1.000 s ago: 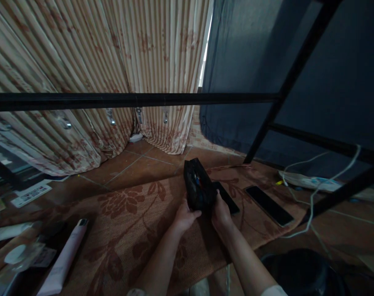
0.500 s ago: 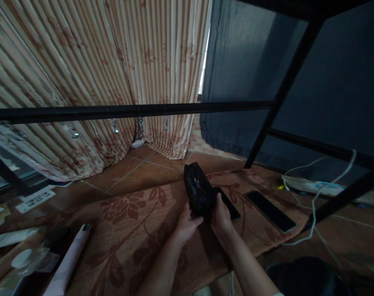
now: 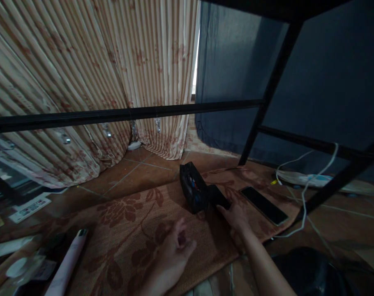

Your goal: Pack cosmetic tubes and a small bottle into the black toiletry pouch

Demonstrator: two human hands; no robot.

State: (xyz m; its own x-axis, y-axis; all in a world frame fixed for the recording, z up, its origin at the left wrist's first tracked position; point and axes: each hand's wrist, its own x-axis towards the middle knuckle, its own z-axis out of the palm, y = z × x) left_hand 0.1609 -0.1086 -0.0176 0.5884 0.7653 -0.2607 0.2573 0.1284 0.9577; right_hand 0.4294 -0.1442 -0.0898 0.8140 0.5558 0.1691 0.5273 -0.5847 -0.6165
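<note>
A dark, elongated pouch [image 3: 192,187] with an open top rests on the patterned brown mat [image 3: 122,242]; small coloured things show inside it. My left hand [image 3: 173,257] is apart from the pouch, nearer to me, its fingers loosely bent with nothing in them. To the right of the pouch lies a flat black rectangular thing [image 3: 217,195], perhaps a phone. My right hand [image 3: 236,218] grips its near end, thumb on the left side and fingers on the right, hiding that end. Further right, a dark-screened phone [image 3: 264,204] lies flat on the mat.
A pale pink tube [image 3: 66,263] and several bottles lie at the left. A black metal bar [image 3: 128,113] crosses in front of the patterned curtain [image 3: 159,53]. A white cable [image 3: 304,201] loops beside the mat at right, near a rounded black object [image 3: 310,271].
Both hands have let go of the pouch, which now rests on the mat. My left hand has drawn back toward me; my right has moved right onto the flat black thing.
</note>
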